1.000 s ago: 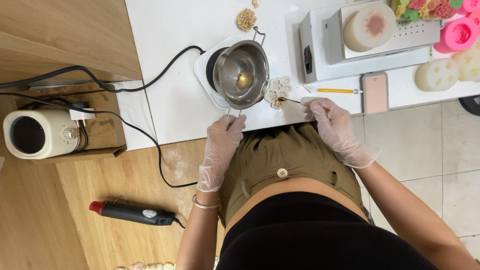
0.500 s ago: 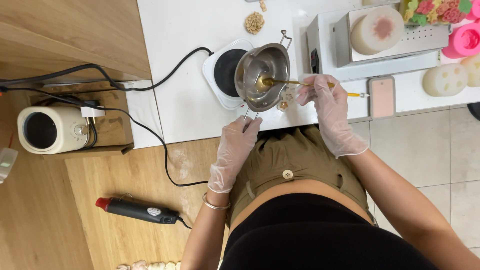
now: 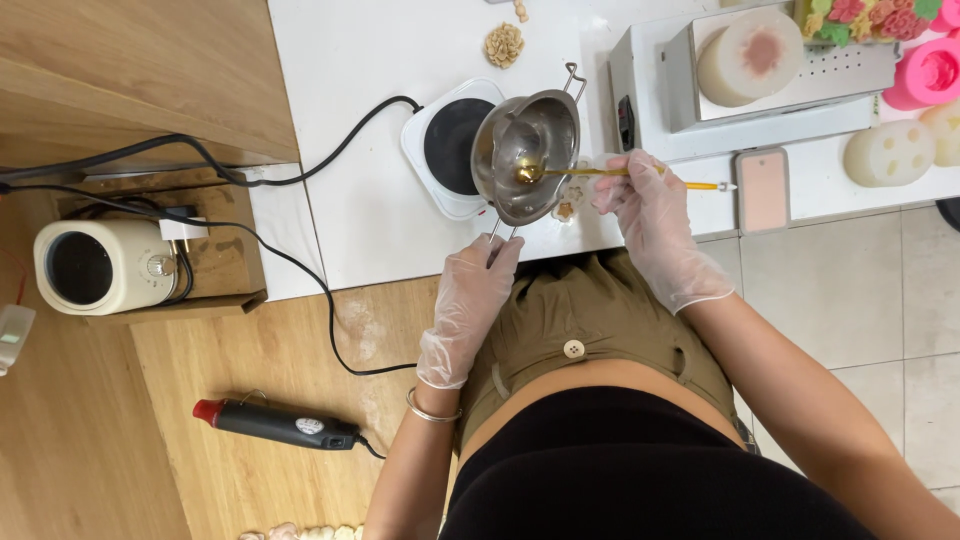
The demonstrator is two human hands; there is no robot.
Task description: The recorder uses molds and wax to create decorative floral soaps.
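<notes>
Fingers of left hand (image 3: 470, 305) are wrapped around the pot (image 3: 527, 152) handle; pot is tilted over the table (image 3: 370, 210) edge, beside the hotplate (image 3: 447, 145). Right hand (image 3: 650, 215) pinches a yellow stick (image 3: 640, 176), tip in the pot. Judgement: rigid, light metal, liquid inside spillable; hold by handle only.

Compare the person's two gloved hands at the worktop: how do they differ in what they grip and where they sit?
The left hand grips the metal pot by its handle, near the table edge. The right hand pinches a thin yellow stick, its tip in the pot, and sits farther over the white table. Both wear clear gloves.
</notes>
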